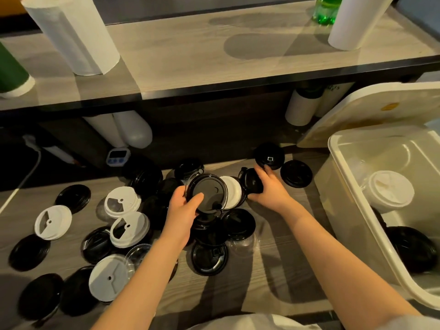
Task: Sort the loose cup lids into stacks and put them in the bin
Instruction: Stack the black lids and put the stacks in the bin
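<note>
Forearms (pixel 147 270) reach over a surface (pixel 273 258) strewn with loose lids (pixel 122 201), head view | left hand (pixel 183 208), fingers curled round a black lid (pixel 207 192) | right hand (pixel 269 186) pinching a second black lid (pixel 251 181) | bin (pixel 333 144) at right, holding a white stack (pixel 390 189) and a black stack (pixel 414 248)
</note>
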Motion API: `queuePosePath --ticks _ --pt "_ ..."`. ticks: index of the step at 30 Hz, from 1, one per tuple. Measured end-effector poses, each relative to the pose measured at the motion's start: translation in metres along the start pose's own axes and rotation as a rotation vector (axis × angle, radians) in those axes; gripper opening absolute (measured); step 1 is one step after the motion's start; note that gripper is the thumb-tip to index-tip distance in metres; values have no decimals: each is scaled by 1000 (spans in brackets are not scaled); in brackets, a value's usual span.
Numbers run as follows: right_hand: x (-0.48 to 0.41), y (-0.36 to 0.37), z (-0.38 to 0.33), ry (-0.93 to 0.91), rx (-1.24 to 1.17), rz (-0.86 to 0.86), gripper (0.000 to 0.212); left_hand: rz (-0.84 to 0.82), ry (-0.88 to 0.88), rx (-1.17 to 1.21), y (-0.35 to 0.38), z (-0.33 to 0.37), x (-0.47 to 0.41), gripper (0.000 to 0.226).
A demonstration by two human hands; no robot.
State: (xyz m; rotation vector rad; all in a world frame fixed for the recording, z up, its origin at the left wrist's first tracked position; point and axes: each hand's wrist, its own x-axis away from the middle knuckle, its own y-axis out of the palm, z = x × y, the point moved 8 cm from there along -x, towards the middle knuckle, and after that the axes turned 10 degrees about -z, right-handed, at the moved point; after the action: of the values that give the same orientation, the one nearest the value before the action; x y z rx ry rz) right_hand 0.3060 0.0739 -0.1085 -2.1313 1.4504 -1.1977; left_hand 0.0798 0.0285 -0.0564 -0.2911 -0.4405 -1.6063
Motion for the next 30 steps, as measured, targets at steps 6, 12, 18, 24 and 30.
queuePosePath --ticks 6,12,18,24,30 --pt "6 -13 2 -15 -127 159 87 44 23 30 6 4 4 22" --pt "71 -35 -3 -100 -298 397 85 2 83 65 32 21 19 19" --pt "148 -69 -13 -245 -441 523 76 -74 141 126 78 42 37 25" --pt "218 -126 12 -286 -468 646 64 -195 172 120 151 57 50 17" --pt "240 -173 84 -132 -378 566 62 -253 160 132 218 55 50 17"
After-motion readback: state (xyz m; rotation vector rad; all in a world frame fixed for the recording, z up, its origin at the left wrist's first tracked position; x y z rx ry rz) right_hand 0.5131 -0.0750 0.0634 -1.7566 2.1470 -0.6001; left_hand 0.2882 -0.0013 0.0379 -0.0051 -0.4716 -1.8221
